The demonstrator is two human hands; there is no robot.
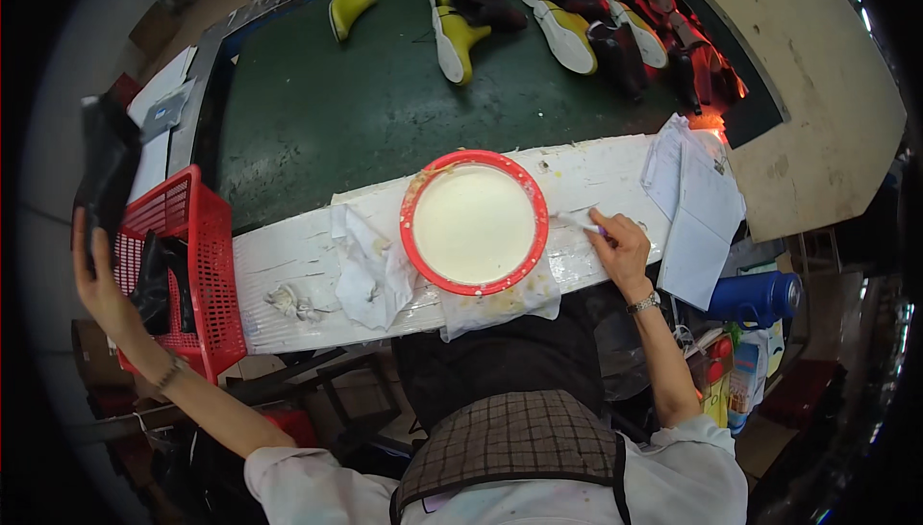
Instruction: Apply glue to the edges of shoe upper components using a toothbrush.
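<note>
My left hand (101, 289) is at the far left, over a red plastic basket (219, 275), its fingers closed around the lower end of a black leather boot upper (106, 145). More black leather pieces (159, 280) lie inside the basket. In front of me sits a red-rimmed bowl (423, 265) filled with a creamy white liquid (476, 222). To the right of the bowl, my right hand (620, 248) pinches a thin brush-like tool (582, 221) with a pale handle. Its tip end points toward the bowl's rim, and the exact tip is hard to make out.
Beyond the white ledge (586, 174) runs a green belt (327, 121) with yellow-and-white soles (457, 44) and dark uppers (620, 59), lit red at the right. Crumpled white cloth (365, 275) lies left of the bowl. Papers (697, 217) and a blue flask (750, 298) are at right.
</note>
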